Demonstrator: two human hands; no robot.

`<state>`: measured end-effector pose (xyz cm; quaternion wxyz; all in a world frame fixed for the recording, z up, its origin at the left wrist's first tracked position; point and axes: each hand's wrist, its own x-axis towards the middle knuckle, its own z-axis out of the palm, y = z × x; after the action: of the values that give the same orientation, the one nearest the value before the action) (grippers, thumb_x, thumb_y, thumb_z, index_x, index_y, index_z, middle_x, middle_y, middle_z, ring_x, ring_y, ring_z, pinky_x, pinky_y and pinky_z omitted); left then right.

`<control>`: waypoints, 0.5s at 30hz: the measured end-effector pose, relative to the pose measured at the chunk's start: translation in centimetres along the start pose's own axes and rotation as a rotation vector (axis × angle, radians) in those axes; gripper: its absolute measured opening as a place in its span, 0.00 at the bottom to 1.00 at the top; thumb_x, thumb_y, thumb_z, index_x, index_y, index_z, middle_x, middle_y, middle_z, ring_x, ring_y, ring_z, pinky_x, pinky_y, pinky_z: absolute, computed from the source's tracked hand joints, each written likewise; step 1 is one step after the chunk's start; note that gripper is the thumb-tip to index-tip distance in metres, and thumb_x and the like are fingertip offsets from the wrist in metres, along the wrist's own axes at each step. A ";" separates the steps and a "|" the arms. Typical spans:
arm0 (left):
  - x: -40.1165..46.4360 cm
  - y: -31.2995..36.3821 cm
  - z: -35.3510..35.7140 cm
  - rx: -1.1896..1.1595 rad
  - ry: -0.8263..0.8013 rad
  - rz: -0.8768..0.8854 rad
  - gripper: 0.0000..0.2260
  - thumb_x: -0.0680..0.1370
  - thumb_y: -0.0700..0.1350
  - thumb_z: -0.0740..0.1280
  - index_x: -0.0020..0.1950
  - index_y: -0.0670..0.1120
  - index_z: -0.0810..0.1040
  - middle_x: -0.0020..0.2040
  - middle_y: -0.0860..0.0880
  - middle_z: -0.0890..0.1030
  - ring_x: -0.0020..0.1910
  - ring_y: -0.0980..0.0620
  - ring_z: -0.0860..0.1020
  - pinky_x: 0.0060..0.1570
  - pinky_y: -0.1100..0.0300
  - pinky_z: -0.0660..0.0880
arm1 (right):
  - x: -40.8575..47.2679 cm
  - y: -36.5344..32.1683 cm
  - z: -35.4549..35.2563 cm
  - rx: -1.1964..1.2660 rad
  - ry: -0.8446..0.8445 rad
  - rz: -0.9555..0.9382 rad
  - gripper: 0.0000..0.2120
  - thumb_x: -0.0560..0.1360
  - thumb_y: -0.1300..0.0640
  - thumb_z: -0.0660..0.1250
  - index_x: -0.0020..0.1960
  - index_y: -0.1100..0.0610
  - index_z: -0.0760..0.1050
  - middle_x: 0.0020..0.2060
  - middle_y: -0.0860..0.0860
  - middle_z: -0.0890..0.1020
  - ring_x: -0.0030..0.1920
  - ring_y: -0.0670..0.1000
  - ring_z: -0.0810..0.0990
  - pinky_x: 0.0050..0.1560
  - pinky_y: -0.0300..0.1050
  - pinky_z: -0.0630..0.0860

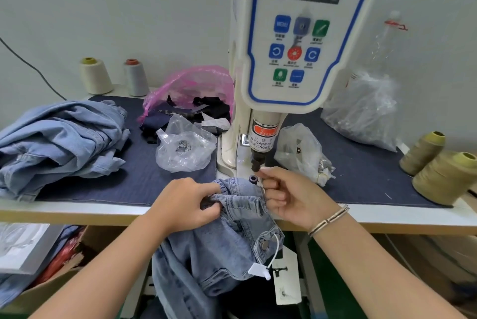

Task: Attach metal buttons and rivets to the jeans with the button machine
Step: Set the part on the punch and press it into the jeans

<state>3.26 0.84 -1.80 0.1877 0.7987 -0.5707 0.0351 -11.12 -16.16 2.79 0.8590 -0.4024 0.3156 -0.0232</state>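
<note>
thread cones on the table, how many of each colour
Cream cone: 1
Grey cone: 1
Olive cones: 2
Total: 4

1. Both bare forearms rise from the lower corners of the frame and converge just below its centre
2. The left hand (pixel 184 205) lies back up, its fingers curled under and pinching folded cloth between thumb and fingertips
3. The right hand (pixel 289 196) is turned with its palm facing left, lower fingers curled in, thumb and forefinger pinched together at their tips
4. A banded bracelet (pixel 329 219) circles the right wrist
</note>
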 end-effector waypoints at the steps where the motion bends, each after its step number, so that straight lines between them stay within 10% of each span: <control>1: -0.1 -0.2 0.3 -0.047 0.033 0.003 0.18 0.67 0.58 0.52 0.37 0.46 0.74 0.25 0.47 0.70 0.26 0.49 0.65 0.30 0.55 0.66 | 0.0 0.0 0.0 0.039 -0.016 0.014 0.04 0.73 0.60 0.66 0.43 0.61 0.75 0.25 0.48 0.67 0.18 0.43 0.62 0.17 0.33 0.59; 10: 0.8 -1.4 0.9 -0.573 -0.067 -0.137 0.09 0.66 0.55 0.62 0.31 0.51 0.71 0.25 0.54 0.67 0.28 0.54 0.61 0.32 0.58 0.61 | -0.9 1.0 1.3 0.386 -0.074 0.006 0.09 0.69 0.67 0.60 0.46 0.67 0.76 0.26 0.51 0.71 0.19 0.44 0.68 0.17 0.33 0.65; 15: 1.2 -1.6 0.9 -0.731 -0.088 -0.179 0.09 0.70 0.49 0.68 0.31 0.48 0.77 0.26 0.56 0.68 0.28 0.59 0.63 0.31 0.61 0.61 | -2.5 2.5 3.4 -0.231 -0.131 -0.171 0.16 0.76 0.68 0.55 0.50 0.61 0.81 0.35 0.56 0.83 0.25 0.48 0.78 0.26 0.37 0.75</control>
<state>5.04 -0.08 -2.76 0.4379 0.7263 -0.4812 -0.2218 -11.71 -11.41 3.97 0.8207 -0.5246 0.2239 -0.0336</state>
